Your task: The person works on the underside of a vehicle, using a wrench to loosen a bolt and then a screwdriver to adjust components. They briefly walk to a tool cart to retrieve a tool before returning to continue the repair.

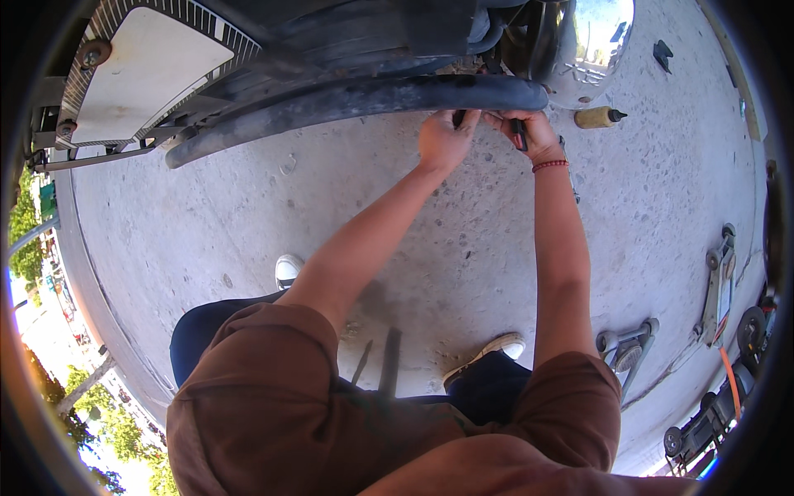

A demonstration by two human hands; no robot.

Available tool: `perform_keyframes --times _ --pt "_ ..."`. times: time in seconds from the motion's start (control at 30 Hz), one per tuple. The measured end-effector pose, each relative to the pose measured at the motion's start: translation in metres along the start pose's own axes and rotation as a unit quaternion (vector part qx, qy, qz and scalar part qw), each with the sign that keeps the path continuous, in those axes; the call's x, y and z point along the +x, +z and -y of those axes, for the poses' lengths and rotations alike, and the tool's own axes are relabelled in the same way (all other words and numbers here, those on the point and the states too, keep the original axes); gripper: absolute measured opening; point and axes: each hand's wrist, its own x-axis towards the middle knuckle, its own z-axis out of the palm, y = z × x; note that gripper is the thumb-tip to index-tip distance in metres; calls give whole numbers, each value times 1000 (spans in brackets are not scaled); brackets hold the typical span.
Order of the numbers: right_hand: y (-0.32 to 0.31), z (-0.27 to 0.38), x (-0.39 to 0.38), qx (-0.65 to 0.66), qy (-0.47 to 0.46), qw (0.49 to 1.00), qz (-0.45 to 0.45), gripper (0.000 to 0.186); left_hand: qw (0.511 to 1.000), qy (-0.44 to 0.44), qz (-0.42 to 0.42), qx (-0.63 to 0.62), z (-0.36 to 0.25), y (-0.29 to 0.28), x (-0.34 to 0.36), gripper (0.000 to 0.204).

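Note:
Both my hands are at the underside of a long, curved black bar [356,97] along the lower edge of a vehicle. My left hand [444,145] is closed, thumb and fingers pinched together against the bar, with a small dark bit showing between them. Close to its right, my right hand [536,132] curls around a small tool with a red-and-black handle [518,135], its fingertips under the bar. The tool's working end is hidden. Red beads circle my right wrist. Partly behind that wrist, a slim metal tool [576,192] lies on the ground.
A yellowish squeeze bottle [594,117] with a dark nozzle lies right of my right hand, below a shiny chrome part [591,50]. A black fragment [662,55] is farther off. A white plate [149,70] is at upper left. Wheeled metal equipment [718,285] stands at right.

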Motion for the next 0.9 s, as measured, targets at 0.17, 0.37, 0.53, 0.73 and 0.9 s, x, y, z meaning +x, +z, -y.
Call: perform_keyframes --times 0.17,0.37,0.53,0.73,0.9 --pt "4 -5 -3 127 10 989 77 46 1000 -9 16 21 3 0 3 35" --pt "-6 -3 1 122 2 984 130 50 991 -22 73 -106 2 4 2 23" --pt "1 -5 2 104 -6 991 83 54 993 22 104 -57 21 -7 23 22" --pt "-6 -24 16 145 -17 987 72 44 991 75 108 -5 25 -11 26 21" --pt "-3 -43 26 187 24 977 97 37 989 73 107 -75 51 -1 30 19"
